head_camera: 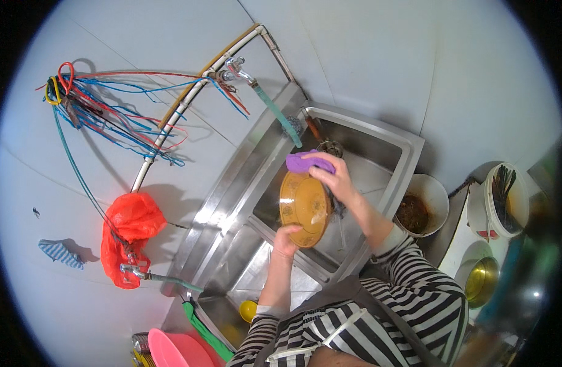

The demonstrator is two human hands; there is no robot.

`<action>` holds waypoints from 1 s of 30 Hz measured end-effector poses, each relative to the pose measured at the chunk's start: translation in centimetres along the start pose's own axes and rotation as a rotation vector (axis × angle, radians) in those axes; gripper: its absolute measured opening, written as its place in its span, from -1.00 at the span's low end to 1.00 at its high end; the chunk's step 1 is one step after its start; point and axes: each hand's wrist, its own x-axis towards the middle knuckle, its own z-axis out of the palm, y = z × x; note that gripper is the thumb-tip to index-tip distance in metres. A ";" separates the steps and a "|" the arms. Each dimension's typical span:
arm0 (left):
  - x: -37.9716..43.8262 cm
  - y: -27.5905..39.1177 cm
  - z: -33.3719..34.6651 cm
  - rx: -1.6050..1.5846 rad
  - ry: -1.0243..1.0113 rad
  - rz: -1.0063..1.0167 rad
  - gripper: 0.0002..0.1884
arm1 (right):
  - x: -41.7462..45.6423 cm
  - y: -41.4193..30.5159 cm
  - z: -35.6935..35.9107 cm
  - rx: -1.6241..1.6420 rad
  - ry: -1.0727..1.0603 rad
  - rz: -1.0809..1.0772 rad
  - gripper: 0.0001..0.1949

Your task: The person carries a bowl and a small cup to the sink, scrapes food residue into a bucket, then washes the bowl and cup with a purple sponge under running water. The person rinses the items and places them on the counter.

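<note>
My left hand grips the lower rim of a tan plate or shallow bowl with a faint pattern, its thumb on the inner face. The dish is tilted up over the stainless steel sink's far basin. In my right hand is a purple cloth, bunched at the dish's upper rim. Beyond that hand, a round wire-like utensil and a brown handle lie in the basin's corner. Part of a dark thing behind the dish is hidden.
A chrome tap with a green hose reaches over the far basin. The near basin holds a yellow cup. Left are a red plastic bag and pink tub. White buckets and a bowl of yellow liquid stand right.
</note>
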 end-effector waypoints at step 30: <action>2.1 -4.4 -0.3 0.467 0.454 0.512 -0.80 | -9.0 11.1 -3.1 0.793 0.311 0.832 -0.58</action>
